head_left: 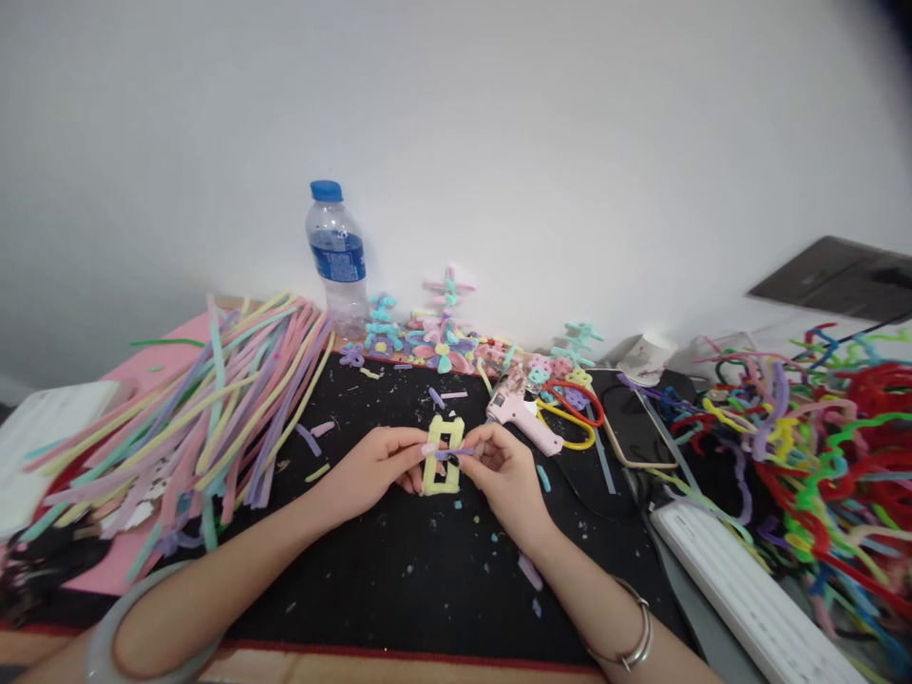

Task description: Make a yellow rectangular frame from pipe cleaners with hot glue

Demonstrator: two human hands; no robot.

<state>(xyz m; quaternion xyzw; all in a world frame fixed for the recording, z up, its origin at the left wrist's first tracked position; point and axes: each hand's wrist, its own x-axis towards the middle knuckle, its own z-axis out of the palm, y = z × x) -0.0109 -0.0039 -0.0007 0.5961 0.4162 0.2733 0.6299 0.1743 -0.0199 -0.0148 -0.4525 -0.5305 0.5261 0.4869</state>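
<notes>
Over the black mat, my left hand [391, 461] pinches the left side of a pale yellow rectangular frame [442, 484] made of fuzzy pipe cleaner pieces. My right hand [503, 465] closes its thumb and fingers on a short purple pipe cleaner piece [454, 453], which lies across the middle of the yellow frame. The left fingertips also seem to touch the purple piece's left end. Behind my right hand lies a pink glue gun [525, 418], and beside it are scissors with red and yellow handles [570, 427].
Pastel pipe cleaners [235, 408] are heaped at the left, with a water bottle [338, 256] behind. Finished pipe cleaner flowers [442, 351] line the wall. To the right are a phone [637, 427], a white power strip [748, 589], a paper cup [646, 358] and tangled bright pipe cleaners [841, 456].
</notes>
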